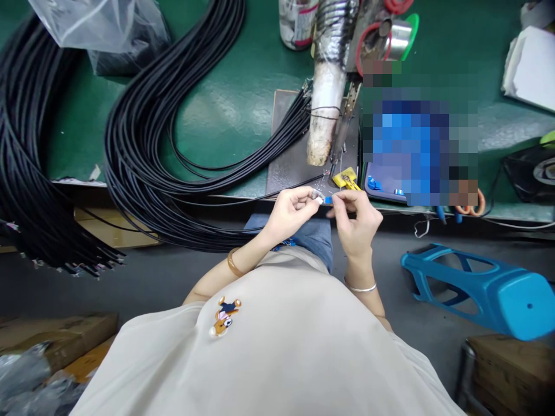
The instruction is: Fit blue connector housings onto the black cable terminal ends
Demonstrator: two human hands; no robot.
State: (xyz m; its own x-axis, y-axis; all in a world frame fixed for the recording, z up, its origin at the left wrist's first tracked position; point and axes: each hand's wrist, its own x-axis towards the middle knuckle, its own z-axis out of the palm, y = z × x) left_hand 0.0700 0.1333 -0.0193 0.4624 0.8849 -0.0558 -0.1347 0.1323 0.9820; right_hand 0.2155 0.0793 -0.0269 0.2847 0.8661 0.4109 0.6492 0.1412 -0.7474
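Observation:
My left hand (291,212) is closed in a pinch near the bench's front edge. A small whitish bit shows at its fingertips; what exactly they hold is too small to make out. Facing it, my right hand (358,218) pinches a small blue connector (328,200), which sits between the two hands. Just beyond the fingers lie a yellow piece (346,178) and a dark work plate (286,164). Above the plate hangs a wrapped white rod-like holder (324,110) beside thin metal parts. Black cables (260,164) end on the plate, their stripped tips pointing at the holder.
Thick bundles of black cable (26,115) cover the left of the green bench (243,115). A dark tray (385,196) with blue pieces is at right, partly pixelated. Orange-handled scissors (477,203) lie at the edge. A blue stool (489,294) stands below right.

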